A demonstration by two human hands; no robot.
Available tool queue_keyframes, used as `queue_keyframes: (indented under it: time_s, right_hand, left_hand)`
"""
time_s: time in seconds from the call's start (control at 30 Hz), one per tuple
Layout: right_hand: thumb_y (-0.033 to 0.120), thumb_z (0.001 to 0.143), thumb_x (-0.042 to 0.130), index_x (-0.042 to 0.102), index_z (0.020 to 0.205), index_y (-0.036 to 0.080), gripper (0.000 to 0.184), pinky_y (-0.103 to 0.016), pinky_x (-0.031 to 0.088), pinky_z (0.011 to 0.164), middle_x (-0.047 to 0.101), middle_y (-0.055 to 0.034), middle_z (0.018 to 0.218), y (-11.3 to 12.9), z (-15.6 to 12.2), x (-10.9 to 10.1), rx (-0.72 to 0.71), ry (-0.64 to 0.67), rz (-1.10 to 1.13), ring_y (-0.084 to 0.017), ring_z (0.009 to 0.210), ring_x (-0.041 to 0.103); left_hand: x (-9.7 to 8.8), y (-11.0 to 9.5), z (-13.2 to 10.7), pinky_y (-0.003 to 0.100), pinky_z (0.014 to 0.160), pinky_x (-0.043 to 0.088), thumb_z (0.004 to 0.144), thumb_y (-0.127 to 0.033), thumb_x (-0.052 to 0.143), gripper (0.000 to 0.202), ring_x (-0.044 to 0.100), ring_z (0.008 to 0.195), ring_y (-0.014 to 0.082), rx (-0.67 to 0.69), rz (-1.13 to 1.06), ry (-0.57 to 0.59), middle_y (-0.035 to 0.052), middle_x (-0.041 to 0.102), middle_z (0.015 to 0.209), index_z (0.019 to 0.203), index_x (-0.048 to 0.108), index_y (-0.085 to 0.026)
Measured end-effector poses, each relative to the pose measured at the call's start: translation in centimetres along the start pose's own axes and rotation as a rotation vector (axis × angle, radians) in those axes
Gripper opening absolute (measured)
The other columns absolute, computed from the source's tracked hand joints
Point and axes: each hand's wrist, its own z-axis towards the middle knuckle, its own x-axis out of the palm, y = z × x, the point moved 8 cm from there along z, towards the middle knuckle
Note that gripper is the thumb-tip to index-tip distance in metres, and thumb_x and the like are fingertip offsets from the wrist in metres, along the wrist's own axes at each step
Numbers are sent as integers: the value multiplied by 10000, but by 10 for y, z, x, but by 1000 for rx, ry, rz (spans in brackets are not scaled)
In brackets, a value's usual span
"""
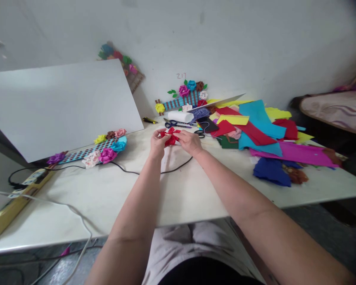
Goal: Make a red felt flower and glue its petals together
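Between my two hands, above the white table, is a red paper flower with pointed petals. My left hand pinches its left side, fingers closed on the petals. The fingers of my right hand close on the right side of the same flower. Just behind the hands lie dark-handled scissors and a white roll. A second pair of scissors shows its handles beside my right hand. Parts of the flower are covered by my fingers.
To the right spreads a pile of coloured paper. A guitar-shaped piece with paper flowers lies left, near a power strip. A black cable crosses the table. A white board and another flowered piece stand behind.
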Motion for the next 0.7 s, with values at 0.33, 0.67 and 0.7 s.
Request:
queue_keyframes:
  time_s: [0.33,0.67,0.7]
  right_hand:
    - [329,958,391,545,1348,283,422,-265,406,687,708,-44,1154,-7,-3,-1,132,63,-110,-197,886,667]
    - [395,966,379,657,1176,246,379,-264,352,648,752,-55,990,-16,-5,1,160,74,-120,-192,817,673]
    - [399,965,375,662,1164,247,380,-266,352,649,751,-54,992,-18,-5,0,160,75,-120,-193,819,672]
  left_hand:
    - [-2,-4,-2,279,550,507,467,-238,788,544,620,561,151,40,-11,-52,-38,609,657,942,529,-196]
    - [-16,-8,0,259,588,511,488,-247,787,518,631,597,130,71,-38,-135,-58,592,694,937,529,-221]
    - [-18,-8,-1,259,587,513,492,-249,789,515,632,599,130,81,-39,-144,-56,596,698,936,528,-223]
